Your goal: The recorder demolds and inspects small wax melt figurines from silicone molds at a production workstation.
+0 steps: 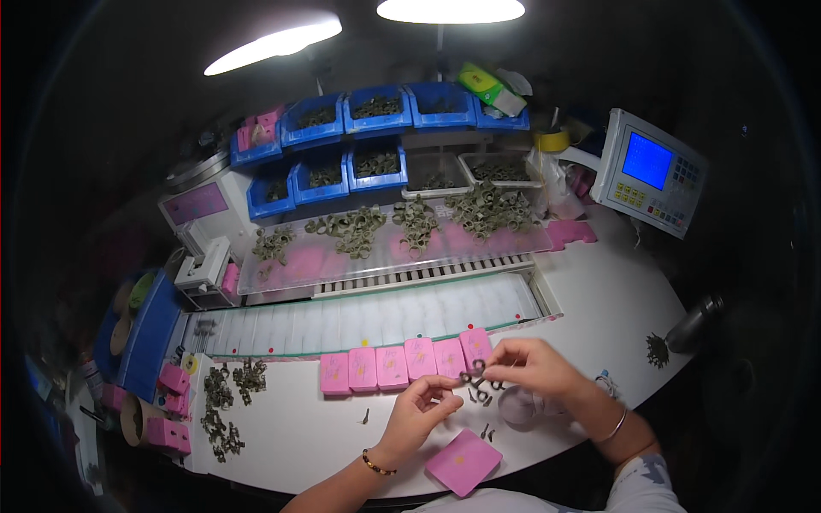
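Note:
My right hand (534, 372) pinches a small cluster of dark ring-shaped parts (478, 383) above the worktop. My left hand (419, 415) is just left of it, fingers curled and fingertips close to the cluster; whether they hold a piece is unclear. A row of pink blocks with handwriting (392, 368) lies behind my hands, and a single pink block (463, 461) lies at the front. A pale round object (516, 405) is partly behind my right hand and wrist. A few small dark pieces (487, 433) lie between my hands and the front block, another (365, 416) further left.
Blue bins (375, 160) stand at the back above a clear tray (282, 282) with piles of greenish rings. A glass-edged white strip (291, 329) crosses the worktop (607, 299). More pieces (224, 410) lie left. A control panel (646, 171) and steel cylinder (693, 325) are right.

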